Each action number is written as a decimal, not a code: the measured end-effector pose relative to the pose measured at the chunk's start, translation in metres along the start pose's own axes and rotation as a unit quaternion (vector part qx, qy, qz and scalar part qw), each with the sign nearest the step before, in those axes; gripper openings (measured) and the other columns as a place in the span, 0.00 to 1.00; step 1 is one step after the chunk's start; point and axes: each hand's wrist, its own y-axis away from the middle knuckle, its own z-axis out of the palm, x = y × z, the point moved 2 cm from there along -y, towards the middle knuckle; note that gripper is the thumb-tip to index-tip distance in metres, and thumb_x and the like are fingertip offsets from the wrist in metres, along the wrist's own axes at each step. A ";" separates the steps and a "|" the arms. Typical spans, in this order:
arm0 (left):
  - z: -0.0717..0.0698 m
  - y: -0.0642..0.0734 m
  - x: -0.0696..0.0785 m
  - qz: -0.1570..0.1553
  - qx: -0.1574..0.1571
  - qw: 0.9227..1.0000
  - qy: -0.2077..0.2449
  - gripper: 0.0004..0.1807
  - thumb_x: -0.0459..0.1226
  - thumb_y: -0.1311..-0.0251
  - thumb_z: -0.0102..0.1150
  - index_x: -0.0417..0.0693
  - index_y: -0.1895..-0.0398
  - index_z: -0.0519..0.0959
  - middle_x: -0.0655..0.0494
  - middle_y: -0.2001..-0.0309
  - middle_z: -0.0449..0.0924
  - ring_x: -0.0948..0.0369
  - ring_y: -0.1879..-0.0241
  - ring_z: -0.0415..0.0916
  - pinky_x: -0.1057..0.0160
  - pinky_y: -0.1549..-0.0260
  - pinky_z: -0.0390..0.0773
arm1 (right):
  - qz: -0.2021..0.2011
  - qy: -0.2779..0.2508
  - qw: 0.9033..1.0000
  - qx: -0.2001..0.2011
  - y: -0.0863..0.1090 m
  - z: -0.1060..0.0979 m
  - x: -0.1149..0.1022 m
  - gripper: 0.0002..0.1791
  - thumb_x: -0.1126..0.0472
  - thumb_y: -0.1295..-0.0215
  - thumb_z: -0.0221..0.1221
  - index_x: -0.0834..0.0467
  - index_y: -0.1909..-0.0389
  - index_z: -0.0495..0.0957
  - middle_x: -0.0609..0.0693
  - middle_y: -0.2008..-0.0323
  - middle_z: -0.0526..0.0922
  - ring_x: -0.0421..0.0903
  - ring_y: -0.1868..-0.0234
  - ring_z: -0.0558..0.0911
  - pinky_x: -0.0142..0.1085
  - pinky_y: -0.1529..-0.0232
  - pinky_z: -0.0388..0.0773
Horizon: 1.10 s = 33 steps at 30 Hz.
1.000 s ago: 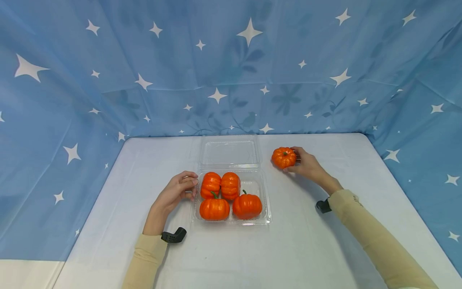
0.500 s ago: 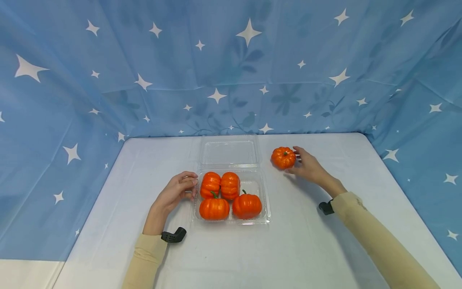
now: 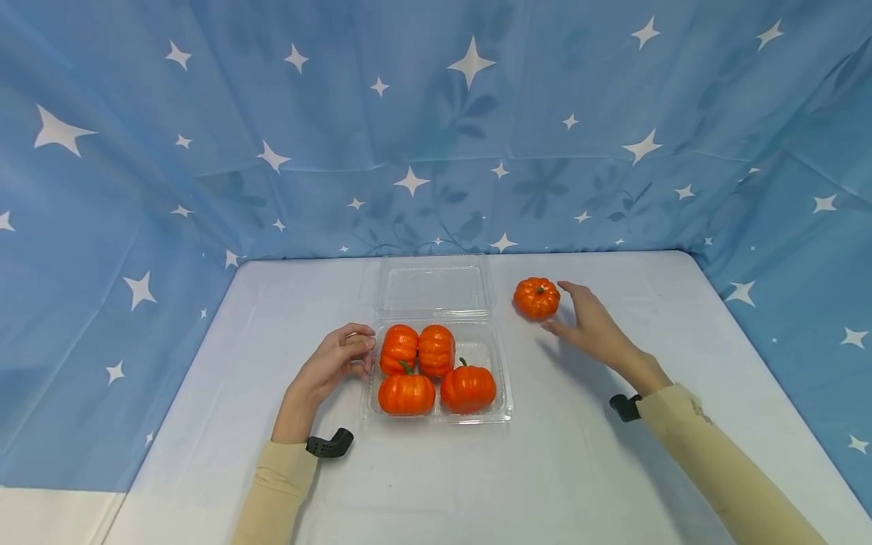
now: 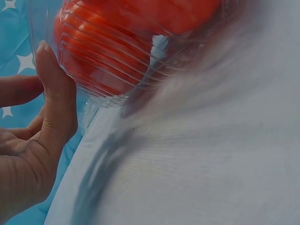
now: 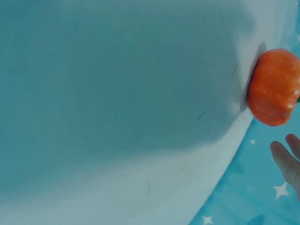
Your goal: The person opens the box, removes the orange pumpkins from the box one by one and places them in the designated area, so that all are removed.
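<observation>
The right hand (image 3: 591, 324) has its fingers (image 5: 287, 161) spread open and holds nothing. They are just beside a small orange pumpkin (image 3: 537, 297) that sits alone on the white worktop (image 3: 586, 469). The left hand (image 3: 331, 365) has curled fingers (image 4: 55, 89) touching the side of a clear box (image 3: 506, 393). Four pumpkins (image 3: 436, 369) sit inside it. Its lid (image 3: 434, 286) lies open behind.

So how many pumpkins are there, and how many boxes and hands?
Orange pumpkins: 5, that is 4 in the clear box and 1 loose pumpkin on the table
Clear boxes: 1
Hands: 2, the left hand and the right hand
Total: 8
</observation>
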 end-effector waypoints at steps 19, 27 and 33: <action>-0.001 0.000 0.000 0.000 0.002 1.000 -0.007 0.16 0.30 0.26 0.51 0.32 0.41 0.64 0.55 0.72 0.78 0.62 0.77 0.75 0.66 0.78 0.82 | -0.115 0.001 0.993 0.031 0.035 0.010 -0.053 0.37 0.58 0.35 0.70 0.66 0.31 0.65 0.63 0.34 0.71 0.61 0.36 0.72 0.61 0.36 0.74; 0.000 0.001 0.001 0.002 0.001 1.000 -0.012 0.16 0.31 0.26 0.51 0.32 0.41 0.64 0.55 0.72 0.78 0.62 0.77 0.75 0.66 0.77 0.82 | -0.143 -0.043 0.989 0.013 0.041 0.015 -0.073 0.36 0.58 0.36 0.71 0.64 0.31 0.68 0.60 0.34 0.74 0.63 0.37 0.77 0.59 0.40 0.79; 0.000 0.000 0.000 0.001 0.004 1.000 -0.016 0.16 0.30 0.26 0.51 0.32 0.41 0.64 0.55 0.72 0.78 0.62 0.77 0.75 0.66 0.77 0.82 | -0.155 -0.070 0.985 -0.017 0.042 0.021 -0.082 0.35 0.55 0.36 0.70 0.65 0.32 0.71 0.61 0.34 0.76 0.64 0.40 0.81 0.59 0.41 0.80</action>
